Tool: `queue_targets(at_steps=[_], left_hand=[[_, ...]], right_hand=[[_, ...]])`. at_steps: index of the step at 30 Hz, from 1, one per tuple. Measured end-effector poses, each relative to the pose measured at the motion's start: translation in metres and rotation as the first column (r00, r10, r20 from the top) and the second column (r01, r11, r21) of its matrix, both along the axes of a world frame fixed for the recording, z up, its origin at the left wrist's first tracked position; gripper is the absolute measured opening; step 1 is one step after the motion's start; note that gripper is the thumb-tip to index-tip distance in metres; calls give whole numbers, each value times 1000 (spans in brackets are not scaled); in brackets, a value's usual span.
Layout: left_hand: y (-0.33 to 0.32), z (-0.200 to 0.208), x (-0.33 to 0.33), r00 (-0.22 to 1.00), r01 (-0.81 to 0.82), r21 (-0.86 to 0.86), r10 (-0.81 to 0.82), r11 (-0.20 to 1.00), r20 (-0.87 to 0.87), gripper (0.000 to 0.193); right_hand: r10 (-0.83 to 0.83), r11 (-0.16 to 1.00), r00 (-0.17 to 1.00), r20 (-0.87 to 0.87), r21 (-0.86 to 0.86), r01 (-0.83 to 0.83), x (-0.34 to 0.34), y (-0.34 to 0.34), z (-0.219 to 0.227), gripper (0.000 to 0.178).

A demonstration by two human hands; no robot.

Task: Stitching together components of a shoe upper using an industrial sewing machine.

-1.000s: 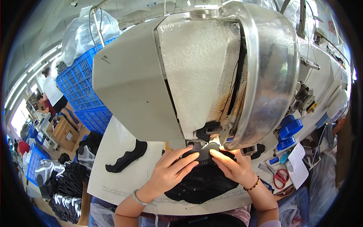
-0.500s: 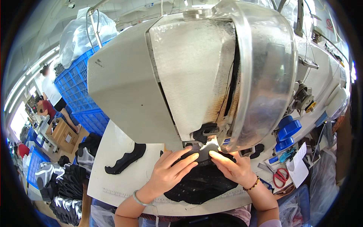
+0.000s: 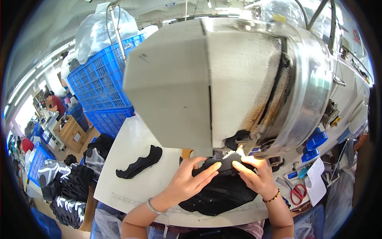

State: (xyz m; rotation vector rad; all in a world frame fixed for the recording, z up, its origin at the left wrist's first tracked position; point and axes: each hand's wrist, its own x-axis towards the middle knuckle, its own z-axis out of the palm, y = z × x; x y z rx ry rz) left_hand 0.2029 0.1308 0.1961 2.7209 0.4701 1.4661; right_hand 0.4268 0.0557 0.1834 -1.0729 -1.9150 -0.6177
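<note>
Beneath the head of a large grey sewing machine (image 3: 175, 87), a small dark curved piece of material (image 3: 225, 165) lies at the lit needle area. My left hand (image 3: 190, 180) grips its left end, with the index finger stretched along its near edge. At its right end, the fingers of my right hand (image 3: 256, 175) are closed on it, close to the presser area. A larger black panel (image 3: 217, 195) spreads on the table below both hands. How the two pieces join is hidden. Left of my hands lies a separate black wavy-edged piece (image 3: 139, 162).
Red-handled scissors (image 3: 297, 194), a paper sheet (image 3: 315, 181) and blue bins (image 3: 314, 145) sit at the right. Blue crates (image 3: 99, 75) stand behind the white table (image 3: 119, 189). Stacked grey and black shoe parts (image 3: 71, 195) fill the lower left. A person (image 3: 55, 104) works far back.
The view has shifted, so the machine appears farther right. My left hand has changed from fingers laid flat on the small piece to gripping its end. Both hands remain near the needle.
</note>
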Motion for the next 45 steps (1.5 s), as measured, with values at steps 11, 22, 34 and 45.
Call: queue_targets(at_steps=[11,22,34,45], left_hand=[[-10,-3,5,984,27,85,-41,996,173,36],[-14,13,-3,996,-5,-368,38,930,84,21],[-12,8,4,993,18,-308,19,951,116,25],[-14,11,9,991,10,-390,43,921,125,22]], right_hand=[[-60,998,998,-27,-12,59,-8,-15,-1,30],[-61,997,990,126,64,53,-16,1,3,38],[-162,968,974,158,215,126,-6,1,-10,36],[-119,972,985,127,216,90,-4,0,-8,40]])
